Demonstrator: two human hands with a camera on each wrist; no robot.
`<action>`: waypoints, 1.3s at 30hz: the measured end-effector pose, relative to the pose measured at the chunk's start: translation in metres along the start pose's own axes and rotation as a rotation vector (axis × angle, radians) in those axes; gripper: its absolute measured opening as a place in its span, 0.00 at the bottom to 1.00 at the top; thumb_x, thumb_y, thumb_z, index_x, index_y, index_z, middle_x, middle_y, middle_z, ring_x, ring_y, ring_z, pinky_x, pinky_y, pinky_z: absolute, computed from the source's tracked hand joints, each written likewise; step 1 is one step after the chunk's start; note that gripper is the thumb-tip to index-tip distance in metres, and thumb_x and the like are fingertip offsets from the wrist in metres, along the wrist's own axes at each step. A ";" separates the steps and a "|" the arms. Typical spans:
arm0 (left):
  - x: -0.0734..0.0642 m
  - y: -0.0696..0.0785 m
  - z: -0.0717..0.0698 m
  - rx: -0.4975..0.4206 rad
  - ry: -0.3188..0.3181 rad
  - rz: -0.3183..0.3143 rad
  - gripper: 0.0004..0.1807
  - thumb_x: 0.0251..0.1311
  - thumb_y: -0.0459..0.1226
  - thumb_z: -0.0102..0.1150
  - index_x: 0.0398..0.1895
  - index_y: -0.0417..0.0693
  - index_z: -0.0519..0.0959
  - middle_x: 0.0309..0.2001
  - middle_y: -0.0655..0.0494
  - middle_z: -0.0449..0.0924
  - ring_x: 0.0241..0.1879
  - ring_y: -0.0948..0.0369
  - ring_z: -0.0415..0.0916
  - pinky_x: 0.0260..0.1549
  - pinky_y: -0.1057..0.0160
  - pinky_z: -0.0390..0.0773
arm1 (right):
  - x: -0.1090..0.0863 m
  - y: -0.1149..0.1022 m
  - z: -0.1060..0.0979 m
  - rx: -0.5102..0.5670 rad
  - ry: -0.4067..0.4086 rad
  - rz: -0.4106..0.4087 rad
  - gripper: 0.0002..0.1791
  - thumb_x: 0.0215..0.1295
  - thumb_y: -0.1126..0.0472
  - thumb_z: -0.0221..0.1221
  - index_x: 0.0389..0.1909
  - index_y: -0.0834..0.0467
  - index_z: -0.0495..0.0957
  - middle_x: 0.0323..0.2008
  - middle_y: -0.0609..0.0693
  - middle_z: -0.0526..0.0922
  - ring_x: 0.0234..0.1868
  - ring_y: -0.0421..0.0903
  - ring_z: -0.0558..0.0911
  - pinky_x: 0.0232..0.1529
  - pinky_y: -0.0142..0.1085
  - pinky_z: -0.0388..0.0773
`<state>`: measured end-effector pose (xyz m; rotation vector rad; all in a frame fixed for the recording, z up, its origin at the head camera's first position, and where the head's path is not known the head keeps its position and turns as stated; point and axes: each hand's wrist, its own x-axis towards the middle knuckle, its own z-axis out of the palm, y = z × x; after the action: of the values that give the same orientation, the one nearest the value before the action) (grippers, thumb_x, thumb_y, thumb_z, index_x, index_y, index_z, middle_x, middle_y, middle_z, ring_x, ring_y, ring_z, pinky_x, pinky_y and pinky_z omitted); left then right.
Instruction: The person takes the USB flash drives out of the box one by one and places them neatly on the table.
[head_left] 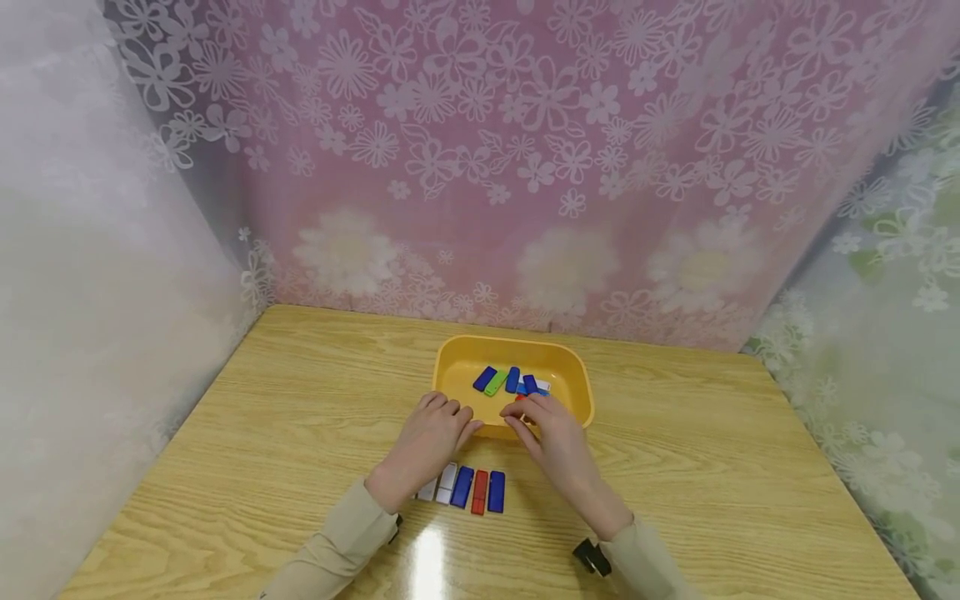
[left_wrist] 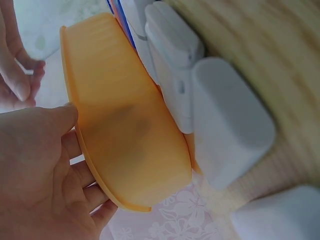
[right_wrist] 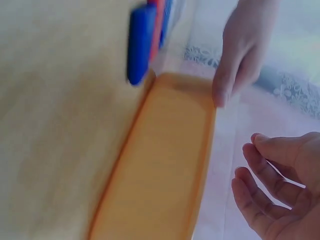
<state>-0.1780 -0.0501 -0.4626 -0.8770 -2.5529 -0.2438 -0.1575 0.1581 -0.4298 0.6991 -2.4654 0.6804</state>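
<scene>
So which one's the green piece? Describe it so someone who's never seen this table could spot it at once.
On the wooden table, find the yellow tray. Inside it, an oblong green piece lies slanted between two blue pieces. Its colour sets it apart: no other piece in view is green.

We can read no text, label, brand, number or sign: none on the yellow tray (head_left: 517,350), none on the small coloured pieces (head_left: 513,380) inside it, and none on the row of flat pieces (head_left: 462,486) in front of it.
</scene>
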 end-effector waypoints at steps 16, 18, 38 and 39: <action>0.000 -0.002 0.000 0.009 -0.011 0.000 0.16 0.74 0.48 0.55 0.29 0.50 0.78 0.28 0.55 0.80 0.32 0.56 0.73 0.50 0.56 0.75 | 0.044 0.024 0.024 -0.107 -0.150 0.083 0.11 0.69 0.62 0.65 0.50 0.58 0.83 0.43 0.53 0.85 0.39 0.50 0.82 0.41 0.44 0.82; 0.000 -0.003 0.001 0.007 -0.008 0.001 0.16 0.74 0.48 0.55 0.30 0.49 0.79 0.29 0.55 0.81 0.33 0.56 0.73 0.50 0.55 0.75 | 0.048 0.028 0.029 -0.119 -0.182 0.086 0.11 0.69 0.64 0.65 0.50 0.58 0.83 0.44 0.54 0.84 0.41 0.52 0.83 0.43 0.45 0.82; 0.001 -0.004 -0.001 0.006 -0.010 0.009 0.15 0.75 0.48 0.54 0.32 0.50 0.79 0.30 0.56 0.81 0.35 0.56 0.76 0.52 0.55 0.75 | 0.071 0.053 0.066 -0.149 -0.543 0.061 0.26 0.66 0.80 0.57 0.60 0.55 0.82 0.60 0.52 0.82 0.63 0.53 0.78 0.66 0.47 0.73; 0.001 -0.004 -0.001 0.007 -0.015 0.006 0.15 0.75 0.48 0.53 0.32 0.50 0.79 0.30 0.56 0.81 0.35 0.56 0.75 0.52 0.55 0.75 | 0.071 0.054 0.066 -0.155 -0.547 0.063 0.26 0.65 0.79 0.58 0.59 0.55 0.82 0.60 0.52 0.82 0.63 0.53 0.79 0.65 0.46 0.73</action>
<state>-0.1808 -0.0529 -0.4608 -0.8872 -2.5625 -0.2277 -0.2630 0.1360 -0.4574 0.8353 -3.0062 0.3406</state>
